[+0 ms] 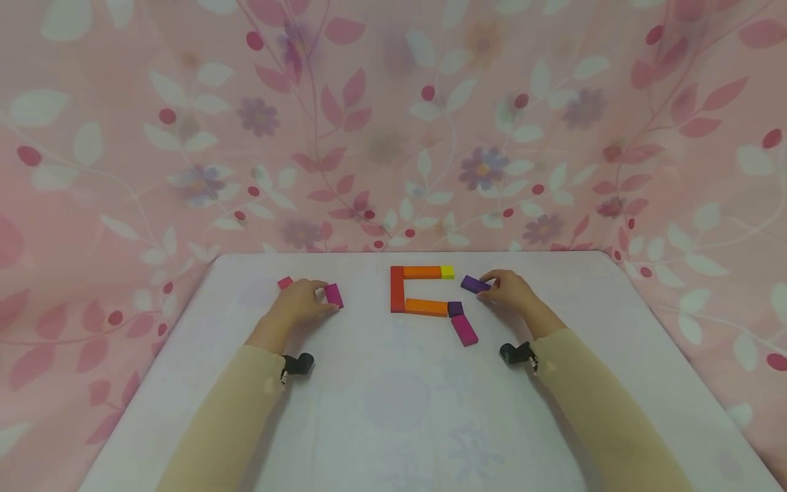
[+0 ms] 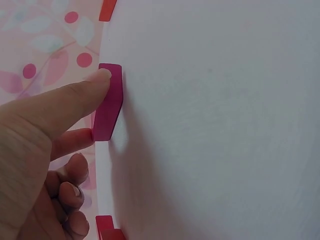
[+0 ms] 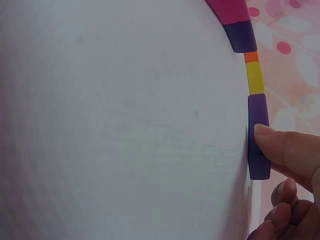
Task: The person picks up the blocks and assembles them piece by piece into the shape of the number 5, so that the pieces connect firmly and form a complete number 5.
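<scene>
My left hand (image 1: 299, 301) pinches a magenta block (image 1: 333, 296) between thumb and finger, at the left of the table. In the left wrist view, the thumb lies on the magenta block (image 2: 111, 102) and a finger touches its lower end. Over on the right, my right hand (image 1: 509, 290) pinches a purple block (image 1: 475, 284); the right wrist view shows the thumb across the purple block (image 3: 258, 112). Between the hands lie a red bar (image 1: 397, 290), an upper orange bar (image 1: 422, 272) ending at a yellow cube (image 1: 448, 272), and a lower orange bar (image 1: 427, 307).
A dark purple cube (image 1: 455, 309) sits at the lower orange bar's right end, with a slanted magenta block (image 1: 464, 330) below it. A pinkish-red block (image 1: 285, 281) is partly hidden behind my left hand. Floral cloth (image 1: 393, 137) hangs behind the white table (image 1: 393, 437).
</scene>
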`<state>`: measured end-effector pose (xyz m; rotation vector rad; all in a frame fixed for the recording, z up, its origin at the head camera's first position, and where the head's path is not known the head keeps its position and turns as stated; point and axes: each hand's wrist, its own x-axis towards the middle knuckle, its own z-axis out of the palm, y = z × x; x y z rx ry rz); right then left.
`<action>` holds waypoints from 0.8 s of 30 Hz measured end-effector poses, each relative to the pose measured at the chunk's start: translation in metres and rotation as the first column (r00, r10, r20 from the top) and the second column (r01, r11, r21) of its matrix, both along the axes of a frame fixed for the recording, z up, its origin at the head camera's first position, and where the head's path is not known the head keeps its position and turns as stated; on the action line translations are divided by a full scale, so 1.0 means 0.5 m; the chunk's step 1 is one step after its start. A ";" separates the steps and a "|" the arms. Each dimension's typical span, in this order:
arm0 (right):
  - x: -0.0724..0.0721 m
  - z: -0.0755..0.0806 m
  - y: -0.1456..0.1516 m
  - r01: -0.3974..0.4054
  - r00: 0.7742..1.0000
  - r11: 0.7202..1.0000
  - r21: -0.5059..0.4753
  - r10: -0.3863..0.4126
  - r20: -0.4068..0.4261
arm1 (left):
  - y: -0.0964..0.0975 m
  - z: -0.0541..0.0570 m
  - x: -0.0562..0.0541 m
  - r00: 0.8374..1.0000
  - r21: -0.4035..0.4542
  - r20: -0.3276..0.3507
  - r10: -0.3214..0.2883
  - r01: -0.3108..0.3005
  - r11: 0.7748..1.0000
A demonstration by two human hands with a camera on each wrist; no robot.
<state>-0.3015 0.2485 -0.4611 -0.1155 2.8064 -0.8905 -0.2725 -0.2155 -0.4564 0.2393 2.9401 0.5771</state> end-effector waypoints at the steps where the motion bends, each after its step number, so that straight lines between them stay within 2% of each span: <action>1: 0.001 0.000 -0.001 0.002 1.000 1.000 0.000 -0.002 -0.003 | 0.000 -0.001 0.000 1.000 0.004 0.001 0.000 0.000 1.000; 14: 0.005 0.000 0.004 0.030 0.999 1.000 -0.009 -0.030 0.023 | 0.001 -0.012 -0.001 1.000 0.024 0.000 -0.012 0.012 1.000; 24: 0.015 -0.004 0.023 -0.035 0.999 0.999 0.031 0.034 0.021 | 0.026 -0.008 0.033 0.999 0.024 0.026 -0.045 0.045 0.999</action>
